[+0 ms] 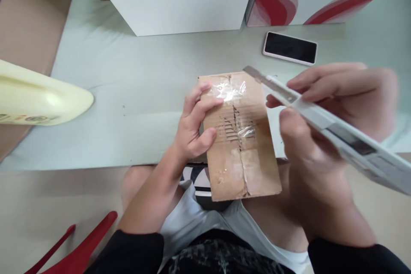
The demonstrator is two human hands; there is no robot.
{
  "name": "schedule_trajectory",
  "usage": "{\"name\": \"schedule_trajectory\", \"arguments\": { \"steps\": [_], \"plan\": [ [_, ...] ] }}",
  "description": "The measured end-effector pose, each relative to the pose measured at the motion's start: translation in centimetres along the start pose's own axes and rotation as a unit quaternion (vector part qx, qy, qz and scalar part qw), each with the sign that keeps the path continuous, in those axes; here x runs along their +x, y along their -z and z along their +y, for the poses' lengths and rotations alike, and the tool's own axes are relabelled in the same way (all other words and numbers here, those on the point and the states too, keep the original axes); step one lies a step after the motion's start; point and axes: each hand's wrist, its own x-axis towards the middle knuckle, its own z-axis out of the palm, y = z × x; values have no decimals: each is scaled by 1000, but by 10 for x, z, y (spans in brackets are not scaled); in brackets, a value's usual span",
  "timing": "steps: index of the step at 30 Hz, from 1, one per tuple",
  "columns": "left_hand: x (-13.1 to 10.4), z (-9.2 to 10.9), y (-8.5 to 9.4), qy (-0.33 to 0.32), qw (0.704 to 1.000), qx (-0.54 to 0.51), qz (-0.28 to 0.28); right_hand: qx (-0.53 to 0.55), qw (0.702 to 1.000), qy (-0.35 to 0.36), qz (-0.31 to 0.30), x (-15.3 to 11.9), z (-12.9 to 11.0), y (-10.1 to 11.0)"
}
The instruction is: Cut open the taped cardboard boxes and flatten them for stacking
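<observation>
My left hand [199,122] grips the left side of a small brown cardboard box [257,171], its fingers and thumb resting on the top face. Clear tape runs along the box's middle seam, where the card looks torn and scored in several places. The box is at the table's front edge, partly over my lap. In my right hand [321,124] is a white utility knife [346,139], closed in the fingers. Its metal blade sticks out and points to the upper left, near the box's far right corner. The right hand is slightly blurred.
A phone [290,48] lies on the pale green table cover [144,77]. Behind stand a white box [183,0] and a red-and-white carton [289,4]. To the left are a pale yellow bottle-like object [45,94] and a large cardboard box [32,21].
</observation>
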Motion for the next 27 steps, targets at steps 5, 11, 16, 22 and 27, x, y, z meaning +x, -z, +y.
{"name": "schedule_trajectory", "arguments": {
  "steps": [5,11,16,22,27],
  "plan": [
    [2,5,2,-11,1000,-6,-12,-75,994,45,-60,-1,-6,-7],
    [1,7,2,17,1000,8,-12,-94,993,10,-69,-4,-10,-18],
    [2,9,1,-1,1000,-18,-6,-97,992,18,-80,-4,-8,-16],
    [1,7,0,2,1000,3,-9,-91,993,29,-72,-5,-7,-18],
    [0,5,-1,2,1000,22,0,-97,992,30,-81,-3,-6,-19]
  ]
}}
